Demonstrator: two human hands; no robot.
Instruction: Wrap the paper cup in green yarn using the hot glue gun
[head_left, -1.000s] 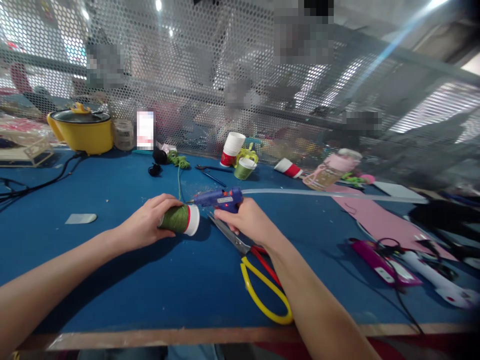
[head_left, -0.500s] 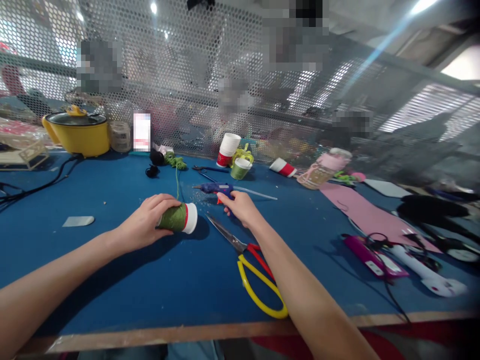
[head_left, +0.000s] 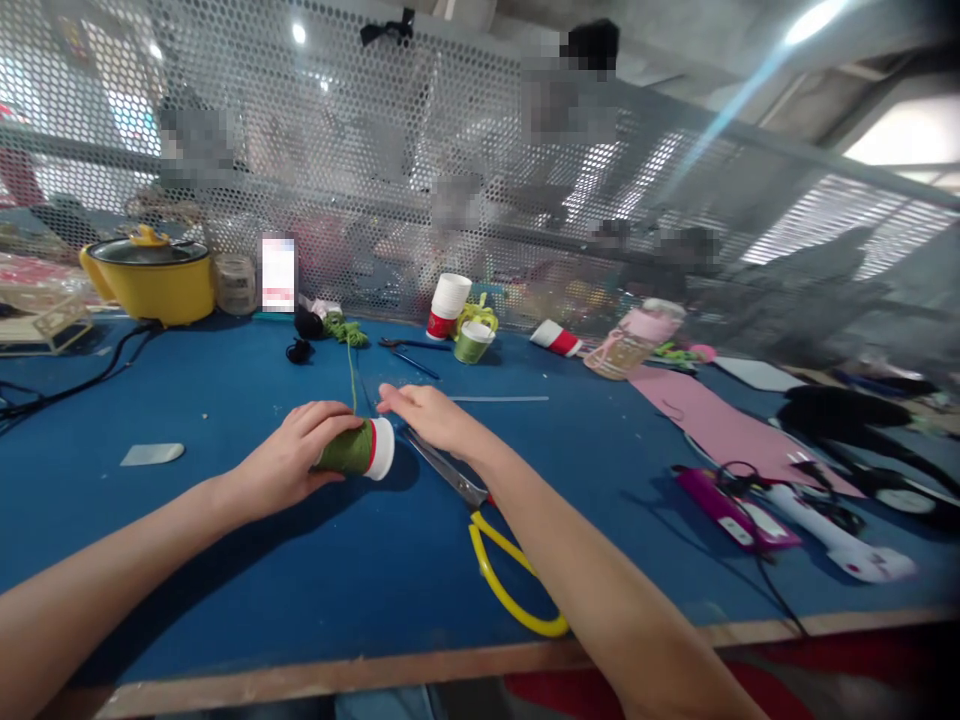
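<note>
Left hand (head_left: 289, 465) grips wrapped cup (head_left: 356, 450) (right hand (head_left: 427, 415) open)

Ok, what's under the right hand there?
Scissors: the blades run out from beneath the right hand, tips covered, yellow handles clear by the forearm. Anything else on the table below the palm is hidden. The left hand grips the cup.

A green-wrapped cup (head_left: 352, 449) is gripped on its side by the left hand (head_left: 289, 462) on the blue desk (head_left: 225, 540); the right hand (head_left: 427, 415) is held flat just beside it, above yellow-handled scissors (head_left: 487, 530).
</note>
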